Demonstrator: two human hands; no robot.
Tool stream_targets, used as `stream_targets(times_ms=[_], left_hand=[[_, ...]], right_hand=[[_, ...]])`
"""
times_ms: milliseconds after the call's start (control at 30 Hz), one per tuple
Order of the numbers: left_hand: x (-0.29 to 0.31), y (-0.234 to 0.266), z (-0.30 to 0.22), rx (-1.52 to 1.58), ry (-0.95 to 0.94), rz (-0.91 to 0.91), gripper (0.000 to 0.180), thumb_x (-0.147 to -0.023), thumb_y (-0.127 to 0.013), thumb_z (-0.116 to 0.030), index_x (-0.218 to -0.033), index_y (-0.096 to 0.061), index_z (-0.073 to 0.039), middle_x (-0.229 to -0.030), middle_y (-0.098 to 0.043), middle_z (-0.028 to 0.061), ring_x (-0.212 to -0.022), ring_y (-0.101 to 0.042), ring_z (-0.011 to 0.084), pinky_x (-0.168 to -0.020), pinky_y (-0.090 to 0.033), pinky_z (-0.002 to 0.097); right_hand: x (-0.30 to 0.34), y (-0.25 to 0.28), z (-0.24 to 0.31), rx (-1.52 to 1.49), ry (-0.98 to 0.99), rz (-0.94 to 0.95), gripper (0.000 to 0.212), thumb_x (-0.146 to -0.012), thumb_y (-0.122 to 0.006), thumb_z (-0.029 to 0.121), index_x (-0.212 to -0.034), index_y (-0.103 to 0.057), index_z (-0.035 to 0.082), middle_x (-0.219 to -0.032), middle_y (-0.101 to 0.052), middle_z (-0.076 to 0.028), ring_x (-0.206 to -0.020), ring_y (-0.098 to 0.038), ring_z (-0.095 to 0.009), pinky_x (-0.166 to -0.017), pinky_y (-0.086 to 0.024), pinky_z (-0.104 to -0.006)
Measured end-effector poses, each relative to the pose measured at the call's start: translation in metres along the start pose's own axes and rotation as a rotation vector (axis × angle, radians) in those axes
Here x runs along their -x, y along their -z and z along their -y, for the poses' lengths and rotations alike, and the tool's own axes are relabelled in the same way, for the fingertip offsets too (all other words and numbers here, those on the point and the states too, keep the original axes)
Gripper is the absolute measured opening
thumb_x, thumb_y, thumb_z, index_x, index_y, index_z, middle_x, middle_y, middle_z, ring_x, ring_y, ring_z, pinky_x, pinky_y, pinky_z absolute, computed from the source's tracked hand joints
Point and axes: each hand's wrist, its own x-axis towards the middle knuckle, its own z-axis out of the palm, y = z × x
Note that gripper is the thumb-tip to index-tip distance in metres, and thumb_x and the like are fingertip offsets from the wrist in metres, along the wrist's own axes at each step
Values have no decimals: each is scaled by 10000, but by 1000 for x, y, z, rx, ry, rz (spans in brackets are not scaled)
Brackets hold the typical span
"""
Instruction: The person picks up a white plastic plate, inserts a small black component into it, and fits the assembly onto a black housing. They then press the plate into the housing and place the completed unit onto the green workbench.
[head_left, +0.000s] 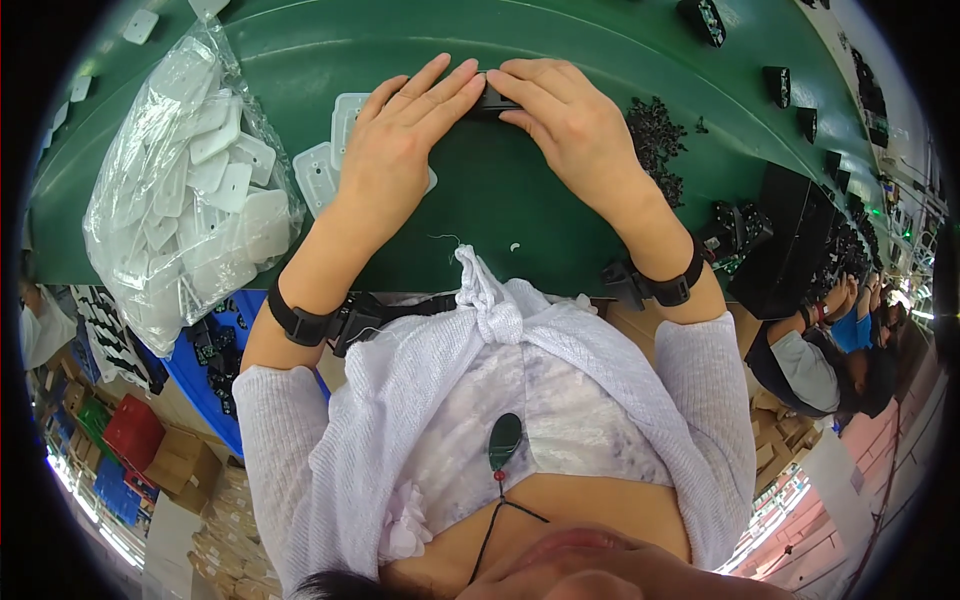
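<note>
A small black part (493,98), partly hidden by fingers, is between my hands above the green table (480,200). My left hand (400,135) grips its left end, the long fingers stretched along it and the thumb tucked in. My right hand (575,115) holds the other end between thumb and fingers. Beside and beneath my left hand lie white translucent plates (316,176) with small holes, partly covered by the wrist. Close to the right wrist is a pile of tiny black pieces (655,140).
A clear plastic bag (190,190) full of white plates stands at the left. Black housings (704,22) are spaced along the right side of the table. A black box (785,240) stands at the right edge. Below left is a blue bin (205,385). Other people (825,360) sit farther right.
</note>
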Motion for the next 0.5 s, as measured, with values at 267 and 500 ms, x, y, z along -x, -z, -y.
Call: stream_targets(times_ms=[267,500], left_hand=[[0,4,1,-147,-9,55,619,-755,-552,82,-1341,-558,-117,-1407,-532,27,-1312,-484,210,-1050,-381,403],[-14,-10,-8,-127,18,-124,496,-766,-706,-88,-1251,-604,-79,-1239,-624,110,-1133,-581,239,-949,-434,405]], right_hand=[[-6,-3,13,177,-1,-1,375,-715,-735,41,-1082,-665,69,-1082,-646,-55,-956,-631,-225,-784,-547,-332],[-23,6,-25,-199,-66,47,294,-843,-699,170,-1116,-676,64,-962,-680,-69,-918,-638,-216,-769,-515,-317]])
